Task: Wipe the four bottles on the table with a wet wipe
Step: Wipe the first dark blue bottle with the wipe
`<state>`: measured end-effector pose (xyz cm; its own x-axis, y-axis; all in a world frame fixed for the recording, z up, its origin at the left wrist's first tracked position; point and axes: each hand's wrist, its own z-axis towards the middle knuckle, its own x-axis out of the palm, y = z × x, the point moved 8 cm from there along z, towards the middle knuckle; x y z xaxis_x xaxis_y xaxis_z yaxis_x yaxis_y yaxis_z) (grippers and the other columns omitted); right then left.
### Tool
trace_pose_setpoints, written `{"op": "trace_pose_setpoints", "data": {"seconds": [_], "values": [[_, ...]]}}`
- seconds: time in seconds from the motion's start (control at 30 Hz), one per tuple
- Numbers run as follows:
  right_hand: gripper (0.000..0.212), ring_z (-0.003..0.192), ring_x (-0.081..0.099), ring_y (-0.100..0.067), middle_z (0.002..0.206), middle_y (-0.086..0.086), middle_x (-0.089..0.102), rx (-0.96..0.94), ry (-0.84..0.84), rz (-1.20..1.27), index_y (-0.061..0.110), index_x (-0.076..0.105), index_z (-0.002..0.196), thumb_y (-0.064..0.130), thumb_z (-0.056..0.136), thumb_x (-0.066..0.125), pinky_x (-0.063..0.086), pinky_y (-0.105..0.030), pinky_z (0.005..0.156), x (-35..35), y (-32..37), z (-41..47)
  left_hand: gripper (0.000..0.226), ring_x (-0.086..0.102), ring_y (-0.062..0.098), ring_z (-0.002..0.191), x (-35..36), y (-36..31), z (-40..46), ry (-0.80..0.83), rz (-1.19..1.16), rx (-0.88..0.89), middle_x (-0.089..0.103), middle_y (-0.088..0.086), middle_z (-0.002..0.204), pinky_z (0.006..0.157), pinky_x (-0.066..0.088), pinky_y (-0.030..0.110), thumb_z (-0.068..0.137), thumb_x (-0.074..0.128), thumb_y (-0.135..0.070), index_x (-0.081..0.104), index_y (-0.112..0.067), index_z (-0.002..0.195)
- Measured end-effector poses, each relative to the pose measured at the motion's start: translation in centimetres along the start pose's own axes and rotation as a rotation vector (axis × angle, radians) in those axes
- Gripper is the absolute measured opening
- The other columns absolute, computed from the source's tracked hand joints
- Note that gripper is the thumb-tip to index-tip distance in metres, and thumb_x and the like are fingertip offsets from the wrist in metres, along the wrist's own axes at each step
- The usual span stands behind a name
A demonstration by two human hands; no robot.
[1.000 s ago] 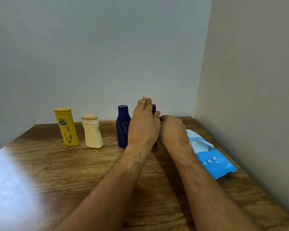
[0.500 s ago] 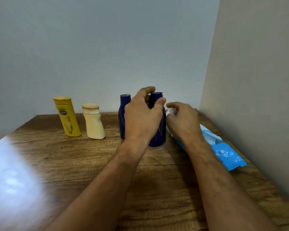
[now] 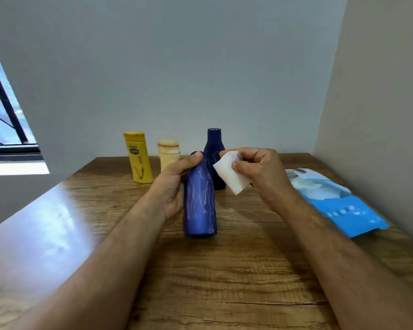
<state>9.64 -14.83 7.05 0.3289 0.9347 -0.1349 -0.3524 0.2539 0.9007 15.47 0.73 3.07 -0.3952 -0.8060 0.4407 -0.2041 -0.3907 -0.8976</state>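
Note:
My left hand (image 3: pixel 171 189) grips a blue bottle (image 3: pixel 200 201) streaked with pale marks, holding it near me above the wooden table (image 3: pixel 224 270), thumb at its top. My right hand (image 3: pixel 260 173) pinches a folded white wet wipe (image 3: pixel 229 176) just right of the bottle's neck, not touching it. Behind stand a second dark blue bottle (image 3: pixel 214 141), a cream bottle (image 3: pixel 168 152) partly hidden by my left hand, and a yellow bottle (image 3: pixel 138 158).
A blue and white wet wipe pack (image 3: pixel 332 198) lies at the right, close to the side wall (image 3: pixel 379 115). The back wall runs behind the bottles. A window (image 3: pixel 3 120) is at the far left.
My left hand has pulled the blue bottle out of the row toward me. My right hand has lifted a white wipe away from the pack and up beside the bottle.

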Motion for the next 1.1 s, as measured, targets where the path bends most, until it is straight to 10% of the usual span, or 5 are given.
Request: {"op": "trace_pose_setpoints", "data": {"seconds": [0.23,0.43,0.6,1.1], "values": [[0.013,0.077,0.063,0.004,0.085,0.014,0.068,-0.110,-0.117,-0.175,0.028,0.070,0.088,0.016,0.089,0.066,0.047,-0.009,0.058,0.2,1.4,-0.9,0.030,0.065,0.021,0.071,-0.2,0.4,0.4,0.038,-0.063,0.001,0.068,0.009,0.081,0.077,0.054,0.038,0.086,0.069,-0.037,0.071,-0.007,0.089],[0.019,0.083,0.066,-0.003,0.087,0.022,0.067,-0.233,-0.213,-0.307,0.030,0.072,0.105,0.022,0.091,0.063,0.060,-0.030,0.070,1.3,2.2,-1.8,0.029,0.065,0.020,0.073,-0.5,0.4,1.6,0.047,-0.158,0.053,0.070,0.007,0.084,0.085,0.053,0.042,0.083,0.072,-0.041,0.078,-0.013,0.076],[0.026,0.087,0.062,0.002,0.096,0.013,0.071,-0.347,-0.255,-0.474,0.025,0.071,0.113,0.020,0.090,0.063,0.050,-0.012,0.076,1.3,3.1,-2.2,0.033,0.065,0.019,0.071,-0.4,0.6,2.2,0.048,-0.178,0.051,0.071,0.006,0.084,0.080,0.052,0.038,0.084,0.070,-0.047,0.080,-0.016,0.074],[0.033,0.100,0.057,0.006,0.110,0.019,0.064,-0.207,0.069,-0.383,0.035,0.066,0.120,0.030,0.087,0.067,0.049,-0.011,0.080,4.1,1.3,-1.9,0.040,0.072,0.021,0.068,-0.1,0.5,1.7,0.021,-0.259,0.061,0.074,0.007,0.080,0.069,0.061,0.037,0.088,0.067,-0.045,0.080,-0.013,0.068]]}}
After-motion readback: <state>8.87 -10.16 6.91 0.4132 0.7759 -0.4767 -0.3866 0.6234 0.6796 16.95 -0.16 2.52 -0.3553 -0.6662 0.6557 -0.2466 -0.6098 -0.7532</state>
